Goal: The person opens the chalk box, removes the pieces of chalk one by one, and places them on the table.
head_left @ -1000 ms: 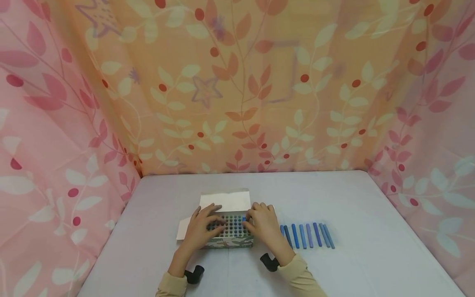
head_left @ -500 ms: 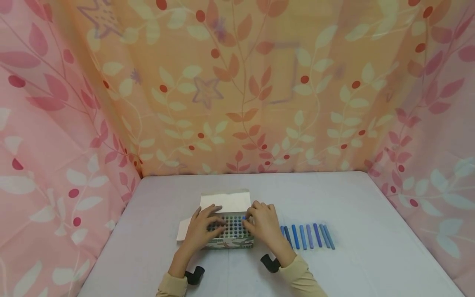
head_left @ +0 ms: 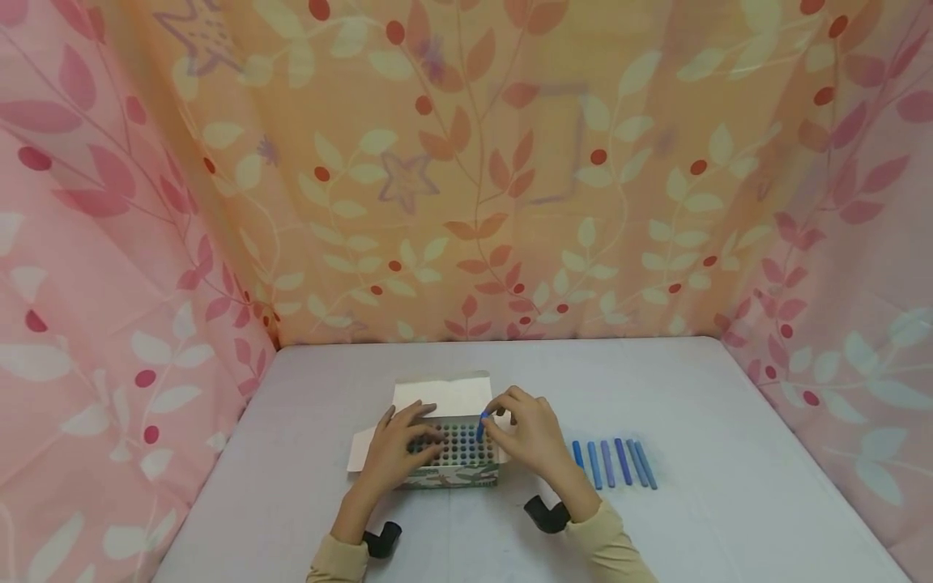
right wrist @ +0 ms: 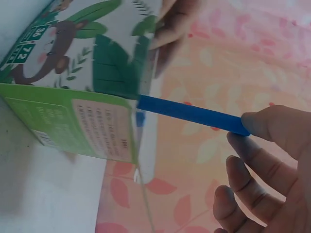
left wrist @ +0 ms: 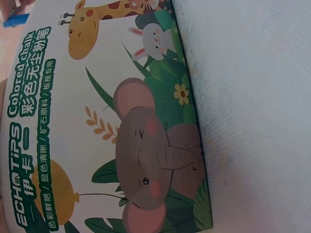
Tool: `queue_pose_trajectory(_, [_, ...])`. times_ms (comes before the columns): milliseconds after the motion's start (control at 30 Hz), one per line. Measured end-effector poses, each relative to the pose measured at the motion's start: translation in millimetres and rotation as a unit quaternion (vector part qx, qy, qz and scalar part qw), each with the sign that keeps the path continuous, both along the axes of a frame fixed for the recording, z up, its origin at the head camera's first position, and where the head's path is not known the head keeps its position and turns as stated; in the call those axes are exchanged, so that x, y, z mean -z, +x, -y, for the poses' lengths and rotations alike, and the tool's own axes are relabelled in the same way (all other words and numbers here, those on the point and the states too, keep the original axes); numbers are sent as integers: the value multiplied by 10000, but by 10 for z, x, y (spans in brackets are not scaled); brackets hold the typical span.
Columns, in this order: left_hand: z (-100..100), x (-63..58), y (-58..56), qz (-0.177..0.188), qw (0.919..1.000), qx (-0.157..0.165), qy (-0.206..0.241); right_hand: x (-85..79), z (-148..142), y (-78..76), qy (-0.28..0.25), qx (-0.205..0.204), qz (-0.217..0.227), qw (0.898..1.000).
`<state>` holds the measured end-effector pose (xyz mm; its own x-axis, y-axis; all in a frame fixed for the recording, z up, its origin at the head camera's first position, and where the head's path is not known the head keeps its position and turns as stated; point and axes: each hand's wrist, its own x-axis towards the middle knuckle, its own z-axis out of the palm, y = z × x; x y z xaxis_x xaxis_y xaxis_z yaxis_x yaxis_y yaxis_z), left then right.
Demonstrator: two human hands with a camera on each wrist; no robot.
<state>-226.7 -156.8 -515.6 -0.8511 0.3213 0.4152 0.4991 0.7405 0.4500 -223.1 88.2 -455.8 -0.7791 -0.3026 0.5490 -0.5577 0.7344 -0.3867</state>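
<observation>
An open cardboard box of colored chalk (head_left: 455, 477) stands on the white table, chalk ends showing in tight rows at its top. My right hand (head_left: 535, 437) pinches a blue chalk stick (head_left: 480, 427) by its upper end, between thumb and index finger. In the right wrist view most of the blue chalk stick (right wrist: 194, 115) is out of the box, its lower end right at the rim. My left hand (head_left: 394, 449) lies over the left part of the box, fingers spread and slightly bent. The left wrist view shows the printed box side (left wrist: 146, 145) with animals.
Several blue and purple chalk sticks (head_left: 608, 463) lie in a row right of the box, partly hidden by the right forearm. White lid flaps (head_left: 442, 394) stick out at the back and left. Patterned curtains (head_left: 466, 202) close in the table (head_left: 350, 364).
My right hand has risen and shifted slightly right, drawing the blue chalk stick up from the box's rows. The left hand has stayed in place.
</observation>
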Motion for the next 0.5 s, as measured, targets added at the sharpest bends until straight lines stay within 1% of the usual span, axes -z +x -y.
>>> queue_pose_trajectory(133, [22, -5, -9, -58, 10000, 10, -12, -75, -80, 15, -240, -67, 66, 9997])
queue_pose_trajectory(333, [24, 8, -8, -72, 10000, 16, -10, -168, -284, 22, -663, -107, -55, 9977])
queue_pose_trajectory(500, [-1, 2, -5, -54, 10000, 78, 24, -197, -515, 27, -682, -104, -95, 9976])
